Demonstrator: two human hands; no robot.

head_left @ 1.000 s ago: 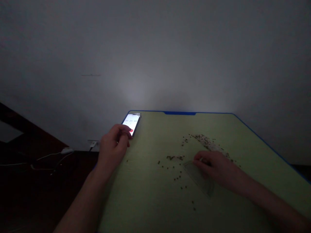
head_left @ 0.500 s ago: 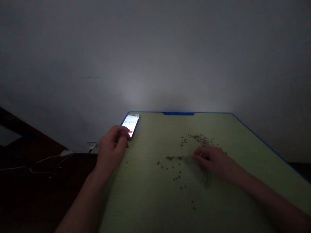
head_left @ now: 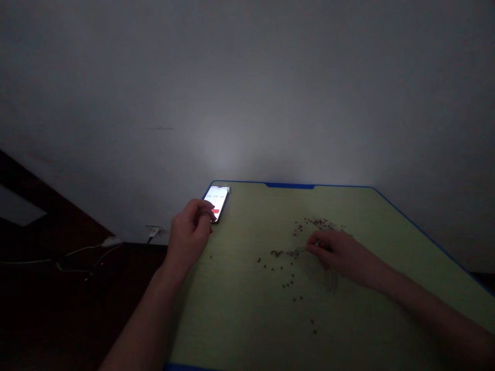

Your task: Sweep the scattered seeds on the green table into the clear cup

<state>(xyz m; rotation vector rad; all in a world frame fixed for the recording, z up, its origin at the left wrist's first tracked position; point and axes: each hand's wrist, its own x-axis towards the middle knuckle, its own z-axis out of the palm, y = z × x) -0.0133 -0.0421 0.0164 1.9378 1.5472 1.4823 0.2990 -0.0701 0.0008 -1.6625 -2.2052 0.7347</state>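
My right hand (head_left: 328, 247) pinches a clear plastic protractor (head_left: 330, 281), whose curved edge shows faintly below the fingers. The protractor is held at a tilt over the table, beside a short row of small dark grains (head_left: 280, 253). Beyond the hand lies a denser scatter of the same dark pieces (head_left: 320, 223); they are too small to name. My left hand (head_left: 191, 226) is closed, fingers curled together, at the table's left edge. It covers the lower left part of a lit phone (head_left: 221, 199); whatever is between its fingers is hidden.
The pale green table (head_left: 240, 319) has a blue rim and stands against a grey wall (head_left: 270, 93). Several stray grains (head_left: 288, 284) trail toward the near side. Left of the table, a white plug (head_left: 153, 232) and cables (head_left: 83, 252) are at the wall and floor.
The view has shifted slightly, moving the scene right. My right hand has tipped the protractor, so its flat face shows less and its edge reaches the row of grains. The left hand stays by the phone.
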